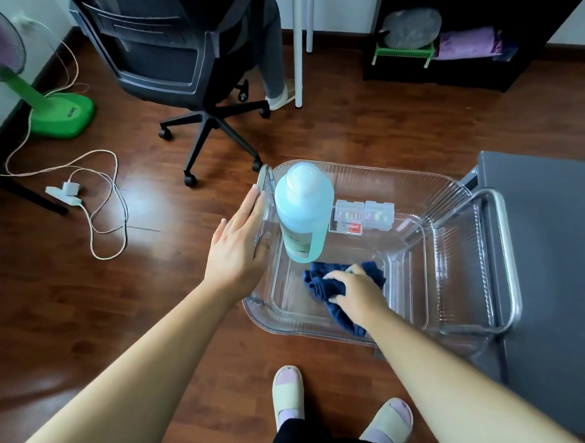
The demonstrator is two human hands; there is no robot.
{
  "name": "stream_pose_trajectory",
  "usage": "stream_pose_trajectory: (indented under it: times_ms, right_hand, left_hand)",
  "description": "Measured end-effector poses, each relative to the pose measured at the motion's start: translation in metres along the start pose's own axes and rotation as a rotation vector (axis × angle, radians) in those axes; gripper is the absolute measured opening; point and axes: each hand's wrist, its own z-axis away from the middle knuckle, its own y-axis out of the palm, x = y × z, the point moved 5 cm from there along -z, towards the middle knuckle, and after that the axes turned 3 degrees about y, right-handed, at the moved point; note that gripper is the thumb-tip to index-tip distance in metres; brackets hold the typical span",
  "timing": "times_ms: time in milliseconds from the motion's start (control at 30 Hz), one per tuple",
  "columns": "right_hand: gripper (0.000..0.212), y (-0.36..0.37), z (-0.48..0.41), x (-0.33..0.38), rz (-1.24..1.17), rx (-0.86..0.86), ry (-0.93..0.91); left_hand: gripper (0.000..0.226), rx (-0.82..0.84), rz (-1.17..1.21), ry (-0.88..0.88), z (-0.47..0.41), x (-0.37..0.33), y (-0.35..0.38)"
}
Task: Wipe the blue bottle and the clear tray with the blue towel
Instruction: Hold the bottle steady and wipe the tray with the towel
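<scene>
A: Where is your towel (pixel 343 285)?

B: It lies bunched on the floor of the tray (pixel 418 180), toward the near side, a dark blue heap. Your right hand (pixel 357 289) presses down on it, fingers curled over the cloth and gripping it.

A: And the bottle (pixel 302 211)?

B: It stands upright inside the tray at the left wall, just beyond the towel, pale blue with a rounded cap. It is close to the towel; whether they touch, you cannot tell from here.

A: What is your left hand (pixel 237 249) doing?

B: It is open and flat, fingers straight, laid against the outside of the tray's left wall. It grips nothing.

A: Anything else in the tray?

B: Two small clear boxes (pixel 364 216) sit at the far side, right of the bottle.

A: What carries the tray?

B: A metal frame (pixel 506 263) shows through its right side. Past it you see the wooden floor (pixel 357 130), an office chair (pixel 177 63) and a green fan (pixel 53 107) at the left.
</scene>
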Motion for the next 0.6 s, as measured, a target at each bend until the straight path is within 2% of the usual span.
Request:
stream_pose_trajectory:
  times_ms: [133,200,267,333,400,500,600]
  right_hand:
    - [0.039,-0.047,-0.013,-0.048,0.112,-0.122,0.171]
    - [0.033,-0.062,-0.004,-0.071,0.190,-0.056,0.314]
    - [0.037,-0.055,0.010,-0.077,0.246,0.073,0.380]
    - [0.042,-0.034,0.024,-0.069,0.271,0.159,0.313]
    - [0.043,-0.010,0.030,-0.049,0.274,0.190,0.148]
    - [0.043,0.005,0.015,-0.019,0.220,0.127,0.005]
    - [0.039,-0.025,-0.015,-0.020,0.121,-0.007,0.031]
  left_hand:
    - [0.064,-0.005,0.008,-0.001,-0.002,0.001,0.001]
    - [0.063,-0.011,0.009,-0.001,-0.001,0.001,0.001]
    - [0.063,-0.019,0.010,-0.004,0.000,0.001,0.001]
    - [0.064,-0.019,0.009,-0.005,0.001,0.001,0.000]
    - [0.067,-0.013,0.004,-0.009,0.001,0.001,0.000]
    - [0.067,-0.009,-0.011,0.001,0.001,0.001,0.000]
    - [0.066,-0.016,-0.020,0.006,-0.001,0.001,0.001]
